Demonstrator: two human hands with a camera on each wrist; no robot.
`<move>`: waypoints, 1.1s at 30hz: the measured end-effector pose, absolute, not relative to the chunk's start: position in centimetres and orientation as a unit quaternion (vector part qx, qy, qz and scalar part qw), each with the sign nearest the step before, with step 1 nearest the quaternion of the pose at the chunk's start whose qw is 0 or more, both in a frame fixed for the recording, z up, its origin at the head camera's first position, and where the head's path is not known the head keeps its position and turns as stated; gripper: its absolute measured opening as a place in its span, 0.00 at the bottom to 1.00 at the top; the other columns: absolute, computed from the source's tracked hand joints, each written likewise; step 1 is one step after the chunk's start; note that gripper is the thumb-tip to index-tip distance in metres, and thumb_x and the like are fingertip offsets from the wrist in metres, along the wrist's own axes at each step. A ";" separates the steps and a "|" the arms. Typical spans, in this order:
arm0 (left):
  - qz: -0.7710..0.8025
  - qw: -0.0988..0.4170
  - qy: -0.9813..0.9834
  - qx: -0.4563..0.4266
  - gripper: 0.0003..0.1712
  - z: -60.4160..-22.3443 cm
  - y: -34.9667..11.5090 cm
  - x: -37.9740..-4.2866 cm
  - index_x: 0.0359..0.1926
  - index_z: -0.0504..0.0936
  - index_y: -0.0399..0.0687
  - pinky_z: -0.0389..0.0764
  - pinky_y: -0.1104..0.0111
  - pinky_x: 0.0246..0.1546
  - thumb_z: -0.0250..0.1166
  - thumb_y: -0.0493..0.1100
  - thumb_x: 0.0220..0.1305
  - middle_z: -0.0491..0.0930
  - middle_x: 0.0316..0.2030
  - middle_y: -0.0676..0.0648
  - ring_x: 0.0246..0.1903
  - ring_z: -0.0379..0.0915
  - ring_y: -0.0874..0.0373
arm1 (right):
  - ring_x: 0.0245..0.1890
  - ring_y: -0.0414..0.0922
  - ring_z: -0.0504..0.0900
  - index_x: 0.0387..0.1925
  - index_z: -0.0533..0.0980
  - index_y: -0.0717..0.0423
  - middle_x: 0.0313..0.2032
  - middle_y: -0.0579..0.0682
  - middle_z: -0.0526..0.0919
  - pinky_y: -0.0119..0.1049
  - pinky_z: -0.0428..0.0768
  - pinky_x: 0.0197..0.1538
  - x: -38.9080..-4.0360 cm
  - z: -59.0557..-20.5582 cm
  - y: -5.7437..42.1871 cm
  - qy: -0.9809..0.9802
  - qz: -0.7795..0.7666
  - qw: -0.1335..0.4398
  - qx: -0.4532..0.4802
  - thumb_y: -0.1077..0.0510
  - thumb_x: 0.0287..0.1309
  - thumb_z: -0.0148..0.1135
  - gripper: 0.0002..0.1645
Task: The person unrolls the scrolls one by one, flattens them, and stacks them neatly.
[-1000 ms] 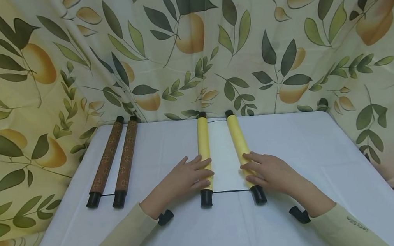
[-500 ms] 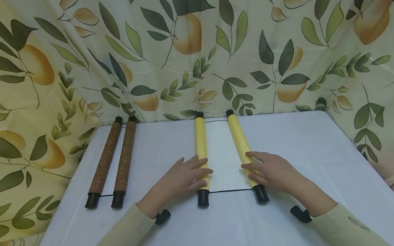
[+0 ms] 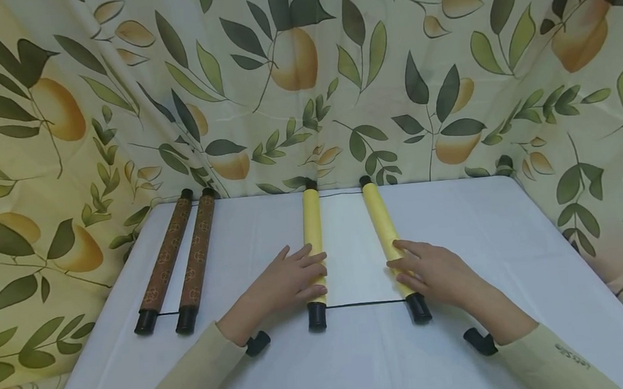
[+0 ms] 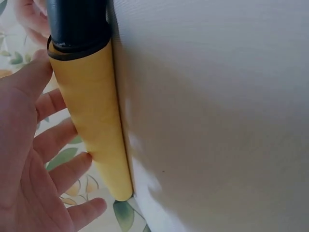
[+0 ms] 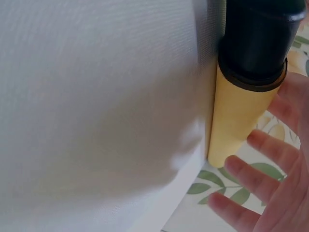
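A partly unrolled scroll lies on the table, its left yellow roll (image 3: 312, 219) and right yellow roll (image 3: 380, 216) joined by a strip of white paper (image 3: 348, 253). Black knobs cap both rolls. My left hand (image 3: 291, 279) lies over the left roll near its close end, fingers spread across it. On the other roll rests my right hand (image 3: 435, 270), fingers loosely extended. Seen from the left wrist, the fingers (image 4: 55, 140) touch the side of the yellow paper (image 4: 91, 106). In the right wrist view the fingers (image 5: 253, 179) spread alongside the yellow roll (image 5: 239, 116).
To the left lies another scroll with two brown patterned rolls (image 3: 167, 256) and black ends, nearly closed. A white cloth covers the table (image 3: 482, 235). Behind it hangs a curtain (image 3: 255, 57) printed with fruit and leaves.
The two yellow rolls have moved apart, the left one leftward with my left hand and the right one rightward with my right hand. The white strip between them is wider.
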State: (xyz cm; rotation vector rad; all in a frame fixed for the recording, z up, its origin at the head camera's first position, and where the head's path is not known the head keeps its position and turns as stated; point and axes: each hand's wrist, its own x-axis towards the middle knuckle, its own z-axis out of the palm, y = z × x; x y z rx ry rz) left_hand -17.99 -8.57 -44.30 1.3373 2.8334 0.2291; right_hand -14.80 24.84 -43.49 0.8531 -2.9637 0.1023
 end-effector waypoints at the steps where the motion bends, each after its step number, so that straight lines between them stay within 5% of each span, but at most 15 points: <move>1: 0.074 0.002 0.902 0.425 0.23 -44.4 -8.6 -18.0 0.49 0.75 0.62 0.52 0.43 0.60 0.44 0.66 0.65 0.60 0.66 0.53 0.66 0.49 0.48 | 0.58 0.52 0.68 0.50 0.78 0.41 0.61 0.52 0.68 0.50 0.71 0.53 -14.8 -43.5 24.8 -0.959 0.032 0.033 0.280 0.43 0.60 0.55 0.19; 9: 0.058 -0.007 0.903 0.425 0.26 -44.6 -9.0 -17.9 0.58 0.73 0.65 0.53 0.42 0.59 0.45 0.66 0.64 0.60 0.65 0.52 0.67 0.49 0.49 | 0.54 0.50 0.74 0.48 0.79 0.46 0.58 0.51 0.72 0.47 0.75 0.49 -14.9 -43.0 24.9 -0.953 0.013 0.052 0.297 0.48 0.58 0.58 0.17; 19: 0.082 -0.018 0.902 0.422 0.21 -44.6 -9.8 -17.9 0.46 0.76 0.63 0.52 0.41 0.59 0.45 0.65 0.65 0.61 0.65 0.51 0.66 0.50 0.47 | 0.48 0.49 0.78 0.42 0.82 0.47 0.56 0.52 0.74 0.46 0.77 0.43 -14.9 -43.3 25.2 -0.951 0.032 0.079 0.297 0.50 0.55 0.62 0.13; 27: 0.083 -0.014 0.906 0.416 0.21 -44.9 -10.5 -18.0 0.49 0.77 0.65 0.53 0.42 0.59 0.46 0.64 0.65 0.61 0.65 0.52 0.66 0.50 0.48 | 0.50 0.53 0.75 0.48 0.79 0.42 0.58 0.55 0.70 0.50 0.76 0.44 -14.8 -43.5 25.5 -0.964 0.025 0.044 0.262 0.44 0.58 0.57 0.18; 33: 0.112 -0.012 0.906 0.408 0.17 -45.0 -10.8 -18.1 0.42 0.77 0.65 0.53 0.41 0.59 0.48 0.64 0.64 0.57 0.67 0.51 0.67 0.47 0.46 | 0.55 0.51 0.73 0.50 0.78 0.44 0.61 0.51 0.68 0.49 0.74 0.48 -14.5 -43.4 25.9 -0.964 0.025 0.048 0.262 0.44 0.57 0.58 0.20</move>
